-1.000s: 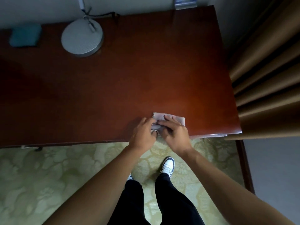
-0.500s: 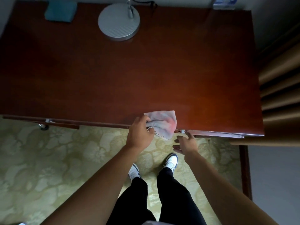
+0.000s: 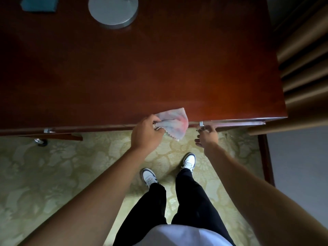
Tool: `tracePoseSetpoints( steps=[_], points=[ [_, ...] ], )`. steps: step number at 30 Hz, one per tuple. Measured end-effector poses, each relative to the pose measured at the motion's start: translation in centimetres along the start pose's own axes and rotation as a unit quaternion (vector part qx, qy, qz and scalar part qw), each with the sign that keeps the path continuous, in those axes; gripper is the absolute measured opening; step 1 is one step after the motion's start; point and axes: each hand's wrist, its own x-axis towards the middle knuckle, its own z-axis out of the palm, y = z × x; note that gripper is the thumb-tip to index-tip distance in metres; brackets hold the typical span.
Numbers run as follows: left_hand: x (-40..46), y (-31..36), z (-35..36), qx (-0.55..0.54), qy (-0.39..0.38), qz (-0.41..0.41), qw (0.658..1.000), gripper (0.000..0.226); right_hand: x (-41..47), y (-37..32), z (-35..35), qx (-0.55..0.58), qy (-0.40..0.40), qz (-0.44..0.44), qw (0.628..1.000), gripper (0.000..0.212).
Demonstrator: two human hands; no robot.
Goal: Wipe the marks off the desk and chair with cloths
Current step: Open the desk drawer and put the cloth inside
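Cloth (image 3: 173, 122) bunched in left hand (image 3: 146, 134), draped over front edge of desk (image 3: 159, 68), part hanging off. Right hand (image 3: 206, 136) at drawer handle (image 3: 201, 124) under the edge, fingers curled, probably touching it; grip unclear.

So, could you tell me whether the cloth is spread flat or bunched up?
Bunched: the left hand grips the cloth, one corner hanging past the desk edge.

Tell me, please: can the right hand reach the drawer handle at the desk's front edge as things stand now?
Probably yes. The right hand is already at the metal drawer handle, fingers loosely open, nothing between them. The cloth, gripped by the left hand, hangs to one side.
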Motion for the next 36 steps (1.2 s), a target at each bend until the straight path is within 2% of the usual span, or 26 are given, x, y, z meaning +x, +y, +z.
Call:
tracePoseSetpoints(
  steps=[8, 16, 20, 22, 25, 29, 32, 33, 36],
  points=[
    [-0.5, 0.4, -0.6, -0.017, -0.001, 0.001, 1.0, 0.02, 0.2, -1.4, -1.0, -0.196, 0.035, -0.025, 0.98, 0.018],
    [-1.4, 0.0, -0.9, -0.022, -0.014, -0.012, 1.0, 0.013, -0.8, -2.1, -0.6, -0.144, 0.017, 0.046, 0.988, 0.028],
    [-1.8, -0.7, -1.8, -0.031, -0.004, -0.021, 0.999, 0.012, -3.4, -3.0, 1.8, -0.116, 0.023, 0.044, 0.992, 0.037],
    [-1.9, -1.1, -2.6, -0.046, 0.002, -0.031, 0.998, 0.011, -5.3, -3.2, 3.7, -0.108, -0.012, 0.043, 0.993, 0.034],
    [-2.1, -1.9, -4.6, -0.085, 0.006, -0.035, 0.996, 0.01, -8.4, -3.6, 6.7, -0.027, -0.077, 0.053, 0.995, 0.028],
    [-2.2, -4.2, -9.1, -0.143, 0.036, -0.037, 0.988, 0.013, -11.9, -5.9, 10.1, 0.078, -0.129, 0.003, 0.989, 0.042],
    [-2.5, -6.8, -12.5, -0.167, 0.039, -0.041, 0.984, 0.015, -13.5, -8.2, 12.6, 0.113, -0.209, -0.018, 0.971, 0.057],
    [-2.7, -8.0, -13.7, -0.177, 0.043, -0.045, 0.982, 0.016, -14.3, -8.8, 13.8, 0.098, -0.24, -0.034, 0.965, 0.055],
    [-2.9, -11.5, -16.1, -0.204, 0.062, -0.063, 0.975, 0.02, -16.8, -10.1, 17.7, 0.051, -0.284, -0.095, 0.953, 0.032]
  ],
)
